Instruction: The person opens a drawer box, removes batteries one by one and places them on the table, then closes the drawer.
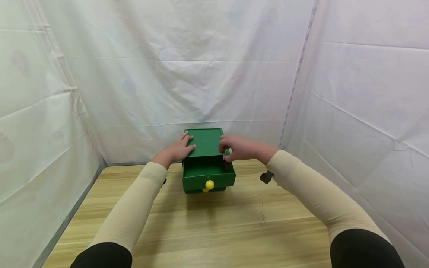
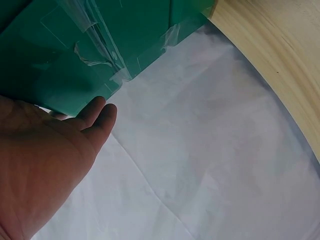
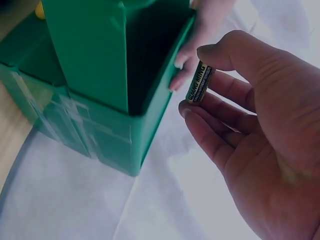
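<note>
A small green drawer cabinet (image 1: 205, 140) stands on the table with its upper drawer (image 1: 197, 182) pulled out. My left hand (image 1: 177, 149) rests on the left edge of the cabinet top, fingers extended; in the left wrist view its palm (image 2: 45, 155) shows beside the green side wall. Over the right side of the drawer is my right hand (image 1: 239, 148). Between its thumb and fingertips it pinches a small cylindrical battery (image 3: 200, 82) with dark lettering. Something small and red (image 1: 226, 165) shows below that hand, at the drawer's right inner wall.
A yellow knob (image 1: 209, 185) sticks out from the upper drawer front, with another partly hidden below it. Clear tape (image 2: 102, 47) runs along the cabinet's side. The wooden table (image 1: 214, 230) stretches in front, and white sheeting (image 1: 187, 74) hangs behind and on both sides.
</note>
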Motion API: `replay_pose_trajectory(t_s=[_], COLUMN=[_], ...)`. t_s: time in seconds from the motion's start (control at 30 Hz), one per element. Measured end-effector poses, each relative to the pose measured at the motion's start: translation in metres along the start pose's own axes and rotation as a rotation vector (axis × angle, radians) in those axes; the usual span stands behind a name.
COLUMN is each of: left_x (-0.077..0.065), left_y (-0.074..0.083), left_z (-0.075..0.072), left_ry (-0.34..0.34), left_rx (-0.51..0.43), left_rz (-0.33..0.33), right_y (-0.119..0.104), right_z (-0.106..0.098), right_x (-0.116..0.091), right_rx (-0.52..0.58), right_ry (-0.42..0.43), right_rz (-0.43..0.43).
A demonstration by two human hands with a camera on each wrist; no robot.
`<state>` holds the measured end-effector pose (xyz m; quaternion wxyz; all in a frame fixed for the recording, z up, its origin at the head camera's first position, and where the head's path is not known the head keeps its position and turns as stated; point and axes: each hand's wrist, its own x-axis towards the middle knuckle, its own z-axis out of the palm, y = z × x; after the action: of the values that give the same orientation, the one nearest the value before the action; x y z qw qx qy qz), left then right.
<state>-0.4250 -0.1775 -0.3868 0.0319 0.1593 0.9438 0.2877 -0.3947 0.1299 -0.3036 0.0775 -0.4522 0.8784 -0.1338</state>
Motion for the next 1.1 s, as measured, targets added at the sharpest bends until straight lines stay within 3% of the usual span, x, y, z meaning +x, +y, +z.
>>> replay_pose_trajectory(t_s=[0.5, 1.1], left_x=[0.001, 0.002], left_y=[-0.001, -0.002], left_z=[0.000, 0.000], left_ry=[-0.003, -0.004], left_rx=[-0.001, -0.004], left_rz=[0.000, 0.000], right_y=[0.024, 0.056], right_z=[-0.025, -0.024], right_x=[-0.014, -0.025], right_rx=[-0.039, -0.001], right_ry=[0.099, 0.138], right_rz=[0.061, 0.108])
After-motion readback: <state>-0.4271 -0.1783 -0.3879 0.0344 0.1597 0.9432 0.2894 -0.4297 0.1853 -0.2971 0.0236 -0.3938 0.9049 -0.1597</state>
